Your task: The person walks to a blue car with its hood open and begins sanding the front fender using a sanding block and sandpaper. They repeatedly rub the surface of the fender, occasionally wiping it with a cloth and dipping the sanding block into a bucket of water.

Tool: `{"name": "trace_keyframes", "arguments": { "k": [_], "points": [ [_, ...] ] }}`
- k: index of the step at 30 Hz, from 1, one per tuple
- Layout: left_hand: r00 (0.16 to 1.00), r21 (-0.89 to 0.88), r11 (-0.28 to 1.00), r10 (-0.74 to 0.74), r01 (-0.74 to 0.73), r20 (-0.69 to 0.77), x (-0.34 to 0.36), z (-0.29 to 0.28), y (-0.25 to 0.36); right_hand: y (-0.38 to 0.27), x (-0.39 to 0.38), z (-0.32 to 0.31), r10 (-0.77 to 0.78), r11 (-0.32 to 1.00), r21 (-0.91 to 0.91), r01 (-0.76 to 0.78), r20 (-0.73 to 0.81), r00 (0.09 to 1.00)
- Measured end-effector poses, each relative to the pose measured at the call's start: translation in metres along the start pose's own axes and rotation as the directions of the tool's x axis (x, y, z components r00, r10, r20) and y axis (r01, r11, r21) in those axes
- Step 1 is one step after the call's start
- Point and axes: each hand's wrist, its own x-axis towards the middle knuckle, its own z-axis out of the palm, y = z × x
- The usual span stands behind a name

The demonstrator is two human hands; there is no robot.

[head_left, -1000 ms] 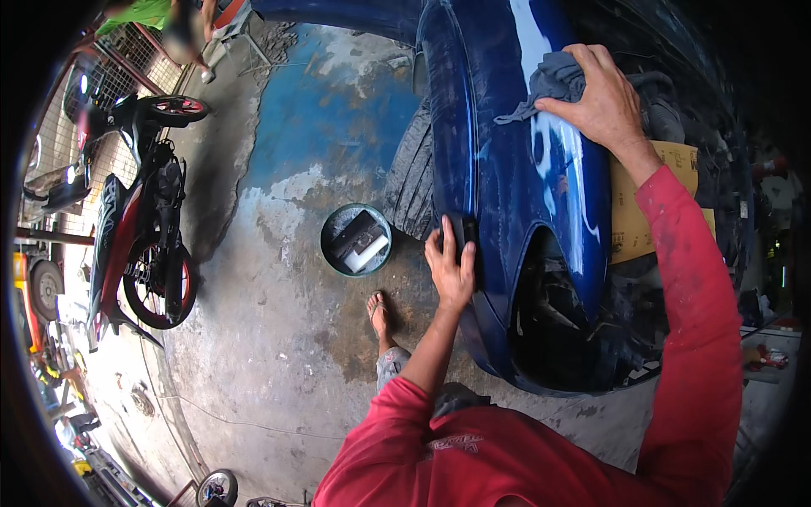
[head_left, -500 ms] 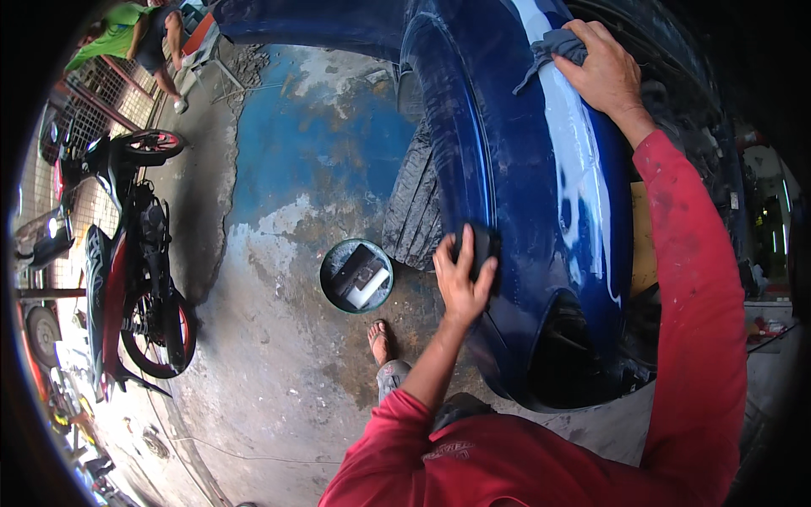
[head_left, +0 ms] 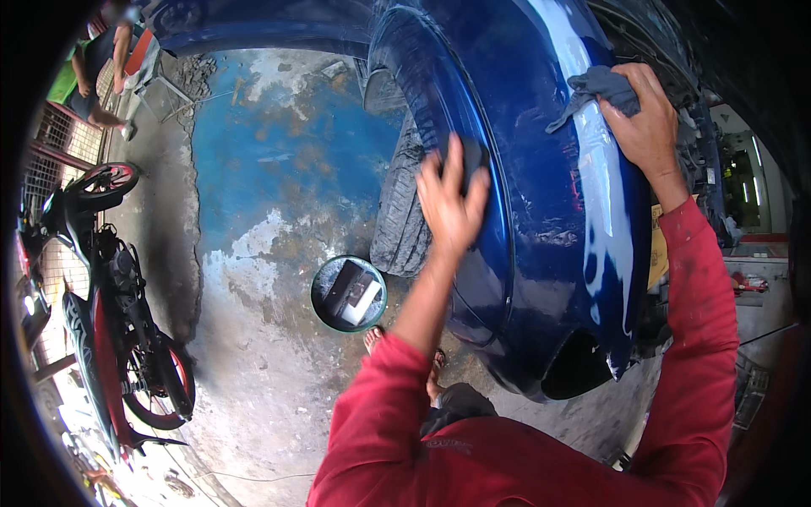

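A glossy dark blue car fender [head_left: 541,228] curves along my front, with the wheel arch on its left side. My left hand [head_left: 452,207] is closed over a dark block [head_left: 475,156], which looks like a sanding block, and presses it to the fender above the wheel arch. Its face against the paint is hidden. My right hand [head_left: 649,127] grips a bunched grey-blue cloth [head_left: 604,89] on the fender's upper right edge, beside a bright streak of reflected light. A corner of the cloth trails left over the paint.
Under the arch is a dusty tire [head_left: 399,224]. A round green-rimmed tub [head_left: 315,296] holding water, dark pieces and a white block stands on the stained concrete floor [head_left: 253,355]. A motorcycle [head_left: 127,313] stands left; another person [head_left: 101,63] is at the far left.
My left hand has moved forward along the wheel arch with the dark block. The right hand still grips the cloth on the fender's edge. My view has shifted.
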Motion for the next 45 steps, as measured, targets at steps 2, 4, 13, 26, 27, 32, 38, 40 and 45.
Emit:
{"name": "trace_keyframes", "arguments": {
  "k": [2, 4, 13, 26, 27, 32, 38, 40, 45],
  "points": [
    [0.994, -0.028, 1.000, 0.010, -0.007, 0.109, -0.113, -0.032, 0.026, -0.002, -0.001, 0.000, 0.041, 0.999, -0.009, -0.041, 0.016, 0.999],
    [0.985, -0.062, 0.997, 0.051, -0.042, 0.162, -0.160, -0.051, 0.038, -0.002, -0.002, 0.001, 0.032, 0.999, 0.010, -0.032, -0.003, 0.999],
    [0.942, -0.061, 0.945, -0.313, 0.322, 0.118, 0.165, 0.032, -0.063, 0.005, -0.004, 0.006, 0.028, 1.000, 0.007, -0.028, -0.027, 0.999],
    [0.900, -0.075, 0.915, -0.373, 0.398, 0.223, -0.004, -0.008, -0.041, 0.004, -0.002, 0.005, 0.034, 0.999, -0.024, -0.035, -0.016, 0.999],
    [0.885, -0.142, 0.883, -0.413, 0.447, 0.213, 0.052, 0.004, -0.056, 0.004, -0.003, 0.005, 0.027, 0.999, -0.021, -0.028, -0.007, 1.000],
    [0.947, -0.269, 0.909, -0.300, 0.319, 0.113, 0.087, 0.015, -0.081, 0.006, -0.005, 0.007, 0.043, 0.999, -0.029, -0.044, -0.020, 0.999],
    [0.911, -0.199, 0.902, -0.334, 0.384, 0.243, -0.162, -0.056, -0.029, 0.007, -0.003, 0.006, 0.049, 0.998, -0.029, -0.049, 0.009, 0.999],
    [0.845, -0.212, 0.837, -0.427, 0.504, 0.323, -0.127, -0.047, -0.042, 0.007, -0.003, 0.005, 0.041, 0.999, -0.025, -0.041, 0.020, 0.999],
    [0.854, -0.176, 0.845, -0.458, 0.505, 0.249, 0.088, 0.016, -0.107, 0.007, -0.003, 0.006, 0.029, 0.999, -0.028, -0.029, 0.008, 1.000]
  ]
}}
